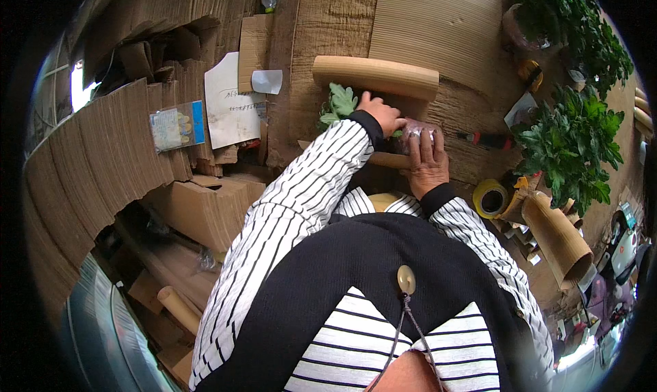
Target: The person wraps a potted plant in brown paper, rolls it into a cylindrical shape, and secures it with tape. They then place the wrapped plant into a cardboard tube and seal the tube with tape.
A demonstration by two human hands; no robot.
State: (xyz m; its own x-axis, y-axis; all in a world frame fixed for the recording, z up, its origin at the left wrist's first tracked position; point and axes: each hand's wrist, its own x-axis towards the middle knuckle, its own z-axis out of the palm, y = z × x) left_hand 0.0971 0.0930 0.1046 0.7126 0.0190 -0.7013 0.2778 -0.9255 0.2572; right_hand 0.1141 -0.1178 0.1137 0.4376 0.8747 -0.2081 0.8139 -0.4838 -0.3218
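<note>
A leafy potted plant lies on its side on the wooden table in front of me, leaves to the left. Its root end, the pot, is wrapped in clear plastic. My left hand bends over the plant's middle, fingers by the stems and the pot's rim. My right hand grips the wrapped pot from the near side, fingers spread over it. Beneath and around the plant, a sheet of corrugated cardboard curls up at the far side. Its near edge shows below my hands. The stems are mostly hidden.
Flat corrugated sheets lie beyond. At right are a leafy plant, another wrapped pot, a red-and-black tool, a tape roll and a cardboard tube. Cardboard stacks line the left.
</note>
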